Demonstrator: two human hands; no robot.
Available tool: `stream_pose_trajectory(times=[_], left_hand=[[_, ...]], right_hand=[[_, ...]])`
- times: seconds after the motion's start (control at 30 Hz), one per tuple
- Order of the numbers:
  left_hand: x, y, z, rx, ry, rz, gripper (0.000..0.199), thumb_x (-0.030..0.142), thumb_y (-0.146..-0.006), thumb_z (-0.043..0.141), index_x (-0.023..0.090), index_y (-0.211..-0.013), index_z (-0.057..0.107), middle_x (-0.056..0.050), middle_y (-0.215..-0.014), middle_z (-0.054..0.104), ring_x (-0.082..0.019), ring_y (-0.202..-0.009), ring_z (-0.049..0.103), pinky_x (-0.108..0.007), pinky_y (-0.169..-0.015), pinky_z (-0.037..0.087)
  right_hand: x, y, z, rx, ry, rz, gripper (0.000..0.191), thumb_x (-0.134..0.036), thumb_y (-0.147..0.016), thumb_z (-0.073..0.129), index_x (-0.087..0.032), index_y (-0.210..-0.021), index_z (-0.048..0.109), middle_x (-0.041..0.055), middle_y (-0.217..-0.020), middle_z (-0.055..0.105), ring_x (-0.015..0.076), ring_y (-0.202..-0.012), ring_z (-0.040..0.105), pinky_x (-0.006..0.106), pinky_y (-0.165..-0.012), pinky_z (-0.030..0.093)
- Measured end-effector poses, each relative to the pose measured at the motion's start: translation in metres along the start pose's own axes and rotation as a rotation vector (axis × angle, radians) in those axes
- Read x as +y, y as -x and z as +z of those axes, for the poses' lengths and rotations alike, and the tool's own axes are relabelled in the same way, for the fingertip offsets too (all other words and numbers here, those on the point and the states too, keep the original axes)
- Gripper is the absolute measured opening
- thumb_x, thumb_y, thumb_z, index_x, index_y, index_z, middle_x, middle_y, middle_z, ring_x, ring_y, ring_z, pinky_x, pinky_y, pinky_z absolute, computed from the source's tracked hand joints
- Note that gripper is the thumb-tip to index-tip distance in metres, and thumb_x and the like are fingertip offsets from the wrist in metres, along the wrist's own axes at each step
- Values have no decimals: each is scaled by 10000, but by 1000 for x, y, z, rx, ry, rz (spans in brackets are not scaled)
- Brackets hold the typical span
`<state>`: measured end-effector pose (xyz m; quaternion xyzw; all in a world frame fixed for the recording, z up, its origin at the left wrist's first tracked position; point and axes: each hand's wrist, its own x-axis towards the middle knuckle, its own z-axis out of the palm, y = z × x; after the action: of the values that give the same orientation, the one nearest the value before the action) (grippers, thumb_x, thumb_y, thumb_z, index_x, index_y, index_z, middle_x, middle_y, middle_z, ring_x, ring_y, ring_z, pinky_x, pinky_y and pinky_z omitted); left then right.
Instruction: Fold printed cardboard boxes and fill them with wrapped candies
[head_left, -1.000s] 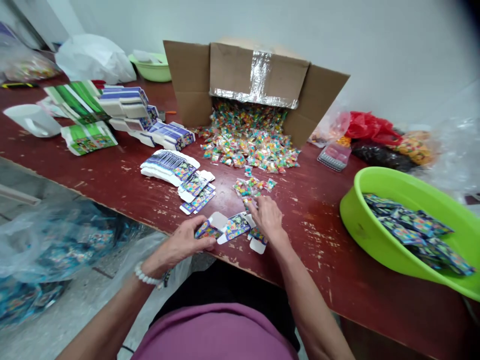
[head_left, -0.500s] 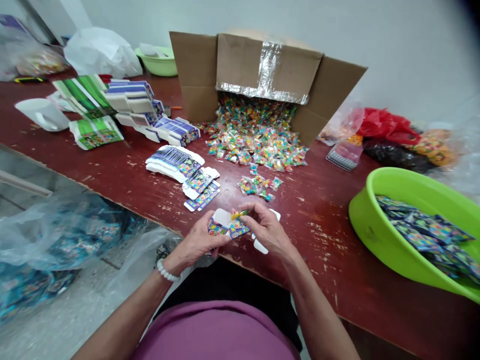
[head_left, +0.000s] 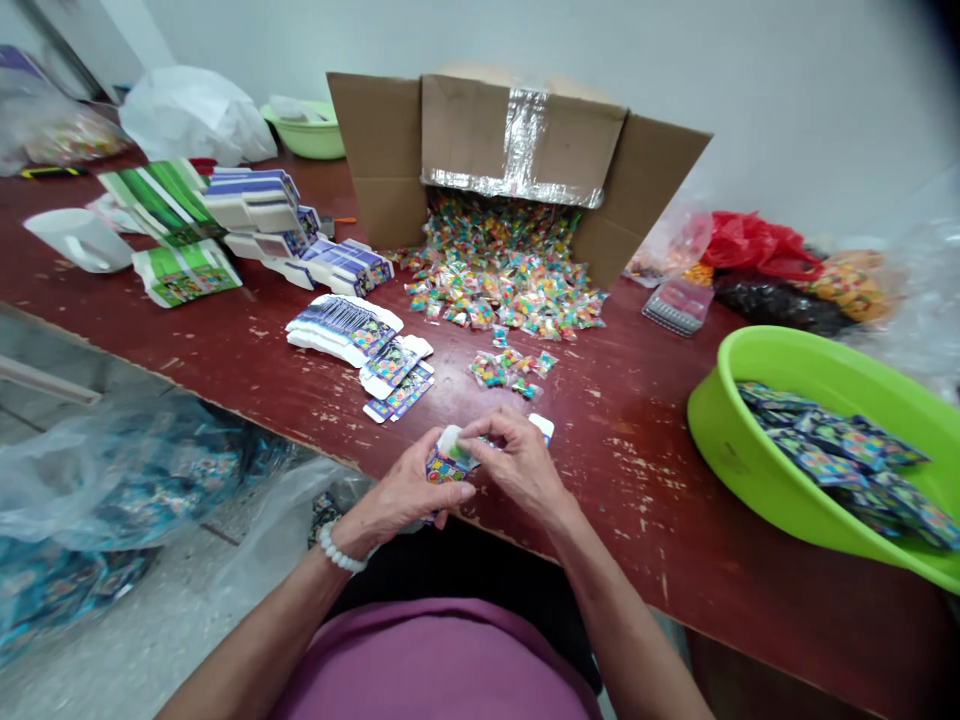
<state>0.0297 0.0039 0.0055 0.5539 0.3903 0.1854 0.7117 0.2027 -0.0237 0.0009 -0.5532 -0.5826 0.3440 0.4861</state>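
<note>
My left hand (head_left: 409, 492) is wrapped round a small printed candy box (head_left: 448, 470), its white end flap raised, above the table's near edge. My right hand (head_left: 521, 462) pinches a small candy packet (head_left: 458, 451) at the box's opening; the packet is blurred and partly covered by my fingers. A white carton flap (head_left: 541, 428) shows just behind my right hand, most of that carton hidden. A few loose candy packets (head_left: 510, 370) lie beyond my hands. To their left are flattened printed cartons (head_left: 405, 385) and a fanned stack of cartons (head_left: 345, 325).
A cardboard box (head_left: 517, 135) spills many candy packets onto the red table (head_left: 622, 430). A green basin (head_left: 709, 440) holds dark printed sachets at right. Bundled cartons (head_left: 345, 265) and a white mug (head_left: 79, 240) stand left. Plastic bags (head_left: 150, 470) lie below the table edge.
My right hand has moved the candy packet down and left to the box's opening. The box is tilted more upright in my left hand. The view has shifted slightly.
</note>
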Motion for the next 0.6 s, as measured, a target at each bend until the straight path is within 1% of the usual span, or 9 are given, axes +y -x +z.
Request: stream_pose_trajectory(times=[0.07,0.1,0.17,0.23,0.27,0.33,0.4,0.5,0.6], left_hand=[[1,1,2,-21,34,24,526,356,-726,810,182,-1131,522,35,-776,579,-79,-549,526,-188,-456,482],[1,1,2,-34,88,29,511,409,-754,783,184,-1134,528,26,-771,596,-91,-553,546,-197,-467,490],[-1,1,3,-52,242,-5,511,566,-824,657,168,-1125,549,-10,-735,633,-123,-545,585,-218,-466,496],[-3,0,4,-44,372,-58,567,664,-867,512,140,-1075,581,-52,-688,656,-150,-522,604,-235,-451,494],[-5,0,5,-38,400,-70,571,668,-876,484,136,-1056,589,-61,-672,660,-156,-510,604,-238,-442,489],[-7,-1,7,-22,383,-40,508,616,-883,515,151,-1079,579,-47,-658,659,-155,-492,596,-231,-424,476],[-8,-2,10,5,329,27,457,561,-882,561,173,-1124,548,-15,-639,646,-147,-473,579,-220,-403,461],[-5,-1,14,62,321,74,430,520,-873,608,186,-1132,529,0,-657,643,-146,-496,587,-207,-391,465],[-1,-1,14,8,482,-5,452,548,-879,591,191,-1151,543,-20,-707,659,-170,-556,633,-228,-407,504]], right_hand=[[-5,2,1,-11,-34,-12,80,-291,-801,739,-230,-749,736,10,-837,589,173,-838,572,307,-777,452],[-7,4,0,-6,-102,19,96,-315,-810,734,-230,-764,730,10,-858,590,169,-839,573,303,-774,456],[-8,7,-1,21,-301,146,132,-361,-838,707,-234,-876,701,2,-860,610,150,-772,581,282,-716,469],[-7,12,-3,-15,-488,286,248,-397,-832,716,-239,-1011,649,-8,-834,634,134,-681,587,260,-638,478],[-5,14,-3,-63,-554,337,317,-412,-816,736,-240,-1059,625,-11,-827,644,130,-644,593,253,-605,481],[-3,18,0,-151,-624,391,403,-420,-782,777,-240,-1097,603,-11,-831,661,126,-586,607,250,-556,491],[-1,20,7,-174,-656,404,410,-417,-770,795,-235,-1088,612,-11,-822,669,121,-538,606,248,-515,495],[-1,20,18,-80,-681,381,313,-414,-746,814,-206,-917,654,-6,-785,671,109,-488,579,233,-451,480],[-2,20,22,58,-579,297,257,-445,-783,773,-209,-795,670,33,-900,715,112,-465,570,253,-409,475]])
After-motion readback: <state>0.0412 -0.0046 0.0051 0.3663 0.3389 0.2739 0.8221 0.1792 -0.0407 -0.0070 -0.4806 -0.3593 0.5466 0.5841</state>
